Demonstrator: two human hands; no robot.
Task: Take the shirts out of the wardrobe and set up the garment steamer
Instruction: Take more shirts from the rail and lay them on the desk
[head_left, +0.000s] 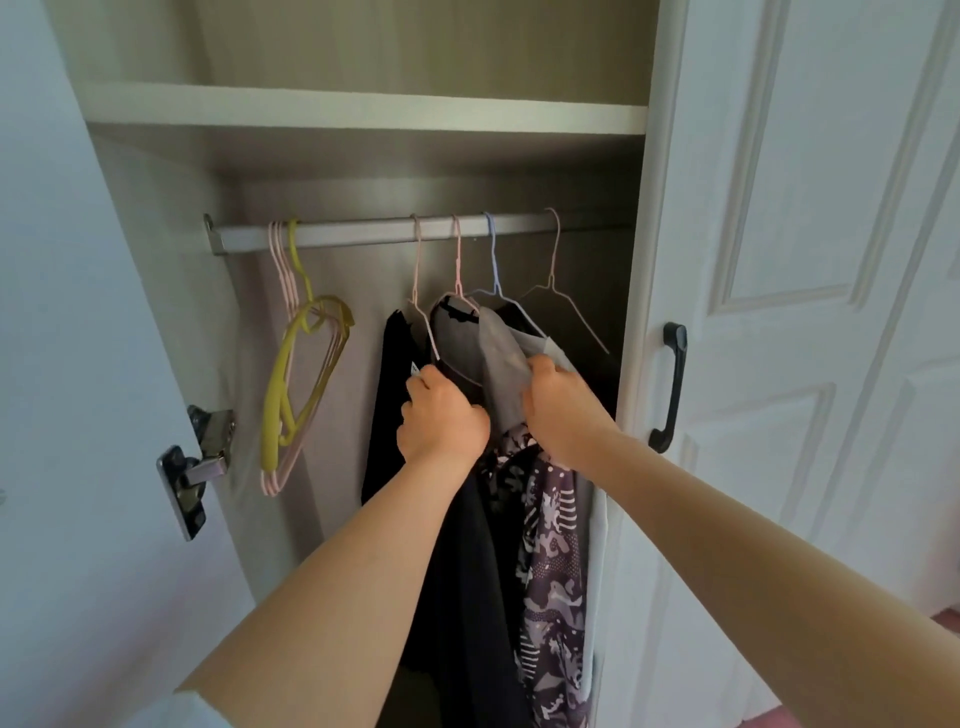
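I'm seeing both arms reaching fwd and up, bare forearms running in from the bottom corners and converging near mid-frame. My left hand (441, 421) is sitting knuckles-up, back of hand toward cam, fingers curling tight round sth dark; thumb side is pointing up-left. My right hand (558, 410) is sitting just beside it, slightly higher, wrist bending a little, fingers and thumb pinching a fold of grey fabric. Hands are near each other but apart, not touching. Left forearm is lying lower and steeper than the right.

rail (363, 233): matt metal | grey shirt (501, 374): soft cloth | hinge (195, 467): glossy metal
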